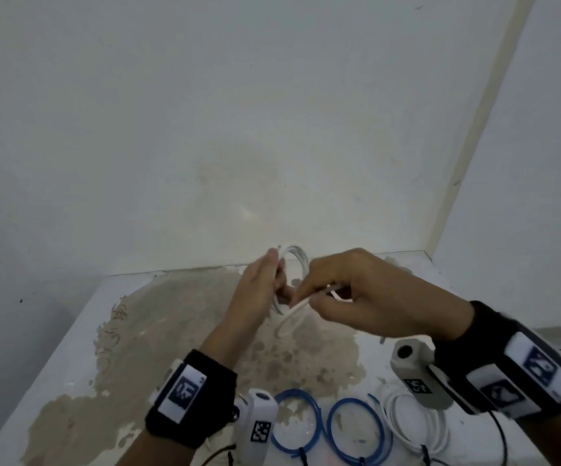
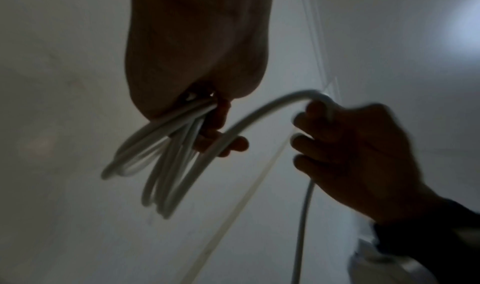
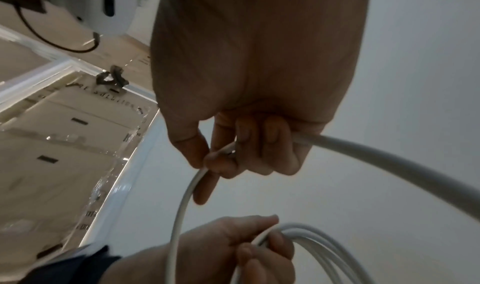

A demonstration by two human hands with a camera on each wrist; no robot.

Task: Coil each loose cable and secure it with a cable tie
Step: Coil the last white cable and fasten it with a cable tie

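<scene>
A white cable (image 1: 295, 254) is being wound into loops above the table, held up between both hands. My left hand (image 1: 265, 284) grips the bundle of white loops (image 2: 166, 155) between thumb and fingers (image 3: 259, 245). My right hand (image 1: 346, 294) curls its fingers (image 3: 249, 144) round the loose run of the same cable (image 3: 389, 155), which passes through its fist and bends down toward the left hand (image 3: 182, 206). In the left wrist view the free strand (image 2: 259, 112) arcs from the loops over to the right hand (image 2: 350, 155).
On the stained white table (image 1: 158, 324) near its front edge lie two tied blue coils (image 1: 297, 420) (image 1: 356, 428) and a tied white coil (image 1: 413, 418). A wall rises just behind the hands. Cardboard boxes (image 3: 64, 134) stand beside the table.
</scene>
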